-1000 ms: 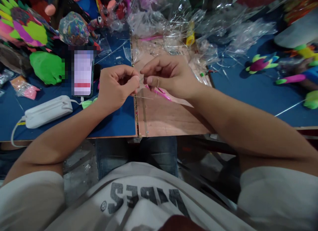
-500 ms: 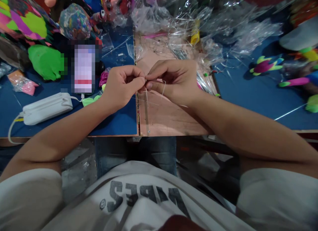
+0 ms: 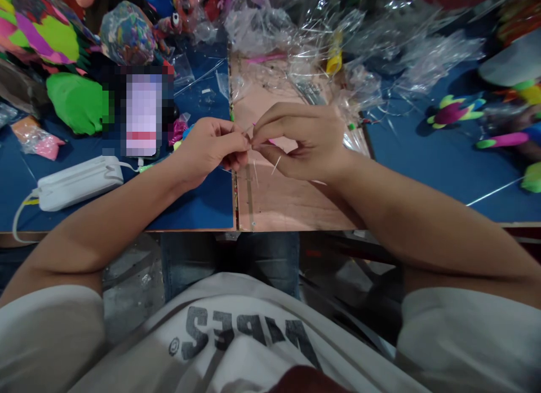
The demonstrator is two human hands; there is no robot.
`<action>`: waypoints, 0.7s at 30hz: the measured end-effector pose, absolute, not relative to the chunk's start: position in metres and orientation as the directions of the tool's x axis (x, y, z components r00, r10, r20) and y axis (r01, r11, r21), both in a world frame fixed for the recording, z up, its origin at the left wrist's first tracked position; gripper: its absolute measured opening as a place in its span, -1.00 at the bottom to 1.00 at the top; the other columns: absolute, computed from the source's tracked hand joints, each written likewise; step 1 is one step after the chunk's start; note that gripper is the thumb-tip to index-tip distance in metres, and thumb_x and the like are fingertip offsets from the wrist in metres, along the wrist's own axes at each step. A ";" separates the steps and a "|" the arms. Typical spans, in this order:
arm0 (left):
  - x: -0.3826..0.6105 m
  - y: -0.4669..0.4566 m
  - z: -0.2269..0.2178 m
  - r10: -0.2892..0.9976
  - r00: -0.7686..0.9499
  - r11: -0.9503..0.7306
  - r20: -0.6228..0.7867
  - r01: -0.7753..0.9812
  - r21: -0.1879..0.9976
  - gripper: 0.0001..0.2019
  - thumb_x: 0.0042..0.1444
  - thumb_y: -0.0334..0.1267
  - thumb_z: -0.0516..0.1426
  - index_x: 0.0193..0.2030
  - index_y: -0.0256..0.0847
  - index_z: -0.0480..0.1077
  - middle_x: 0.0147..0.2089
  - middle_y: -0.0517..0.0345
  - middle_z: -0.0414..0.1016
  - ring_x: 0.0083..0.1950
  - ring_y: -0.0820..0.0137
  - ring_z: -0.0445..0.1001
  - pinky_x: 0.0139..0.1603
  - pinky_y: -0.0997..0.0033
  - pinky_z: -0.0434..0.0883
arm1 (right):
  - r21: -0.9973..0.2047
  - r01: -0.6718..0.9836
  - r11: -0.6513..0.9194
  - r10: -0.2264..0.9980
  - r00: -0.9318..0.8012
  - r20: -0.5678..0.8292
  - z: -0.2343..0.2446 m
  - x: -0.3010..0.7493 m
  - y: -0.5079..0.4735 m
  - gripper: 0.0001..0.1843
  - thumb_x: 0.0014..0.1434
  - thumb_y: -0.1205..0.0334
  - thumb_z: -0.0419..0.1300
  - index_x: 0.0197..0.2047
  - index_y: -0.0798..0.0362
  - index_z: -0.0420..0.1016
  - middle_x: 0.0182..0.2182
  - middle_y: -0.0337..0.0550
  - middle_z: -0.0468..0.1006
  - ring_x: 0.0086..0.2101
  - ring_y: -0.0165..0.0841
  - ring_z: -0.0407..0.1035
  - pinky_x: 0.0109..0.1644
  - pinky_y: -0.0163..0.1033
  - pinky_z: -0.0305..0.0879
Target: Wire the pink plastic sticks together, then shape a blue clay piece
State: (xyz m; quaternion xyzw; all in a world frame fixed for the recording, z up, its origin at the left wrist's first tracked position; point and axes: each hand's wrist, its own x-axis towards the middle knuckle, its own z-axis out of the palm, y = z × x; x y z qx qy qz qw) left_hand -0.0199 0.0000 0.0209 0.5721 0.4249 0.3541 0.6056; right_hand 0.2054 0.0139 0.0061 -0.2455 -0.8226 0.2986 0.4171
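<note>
Pale thin strand, pinched by left fingers and right fingers, hanging below their tips

The middle of the view is taken up by a worktable, its top made up of sections. Blue surfacing is laid at 9 and 3 o'clock — and between these a panel of bare, pale wood is set, running toward 12. The panel's 9 o'clock side is marked by a dark, narrow seam. Below, at 8 o'clock, a grey, speckled floor is glimpsed, while 4 o'clock is sunk in shadow. Dim light is spread across the tabletop — bright glints are thrown back by clear plastic at 12.
</note>
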 end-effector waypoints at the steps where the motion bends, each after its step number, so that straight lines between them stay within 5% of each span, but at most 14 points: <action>1: -0.020 0.000 0.021 0.909 0.401 0.100 -0.110 0.047 0.994 -0.67 0.28 -0.36 0.36 -0.52 -0.19 0.52 -0.54 0.19 0.55 -0.57 0.50 0.50 -0.57 0.50 0.36 | -0.669 0.155 0.727 0.630 -0.538 0.560 0.007 0.206 0.014 -0.89 0.34 0.04 0.54 -0.21 -0.21 0.76 -0.12 -0.07 0.77 -0.06 -0.08 0.68 0.14 0.12 0.67; 9: -0.019 -0.004 0.024 0.944 0.327 -0.024 0.033 -0.032 0.999 -0.79 0.29 -0.34 0.43 -0.34 -0.18 0.53 -0.36 0.23 0.68 -0.32 0.39 0.74 -0.27 0.41 0.68 | -0.586 0.119 0.801 0.590 -0.322 0.741 -0.007 0.197 0.012 -0.90 0.38 0.02 0.53 -0.13 -0.25 0.73 -0.22 -0.10 0.76 -0.22 -0.16 0.64 0.00 0.06 0.68; 17: -0.022 -0.003 0.017 0.913 0.409 0.058 -0.017 -0.089 0.994 -0.85 0.41 -0.15 0.30 -0.14 -0.17 0.54 -0.34 0.23 0.69 -0.32 0.33 0.78 -0.33 0.42 0.67 | -0.576 0.287 0.766 0.642 -0.279 0.714 -0.020 0.196 0.019 -0.70 0.45 -0.18 0.42 -0.21 -0.18 0.64 -0.31 -0.12 0.70 -0.23 -0.14 0.62 -0.02 0.08 0.70; 21: -0.026 0.004 0.013 0.882 0.471 0.051 0.032 -0.163 0.985 -0.83 0.32 -0.19 0.21 -0.05 -0.15 0.60 -0.28 0.18 0.72 -0.27 0.28 0.78 -0.27 0.30 0.71 | -0.668 0.139 0.731 0.682 -0.151 0.715 -0.021 0.191 0.019 -0.66 0.39 -0.18 0.50 -0.22 -0.13 0.67 -0.35 -0.15 0.70 -0.36 -0.26 0.55 -0.20 -0.07 0.63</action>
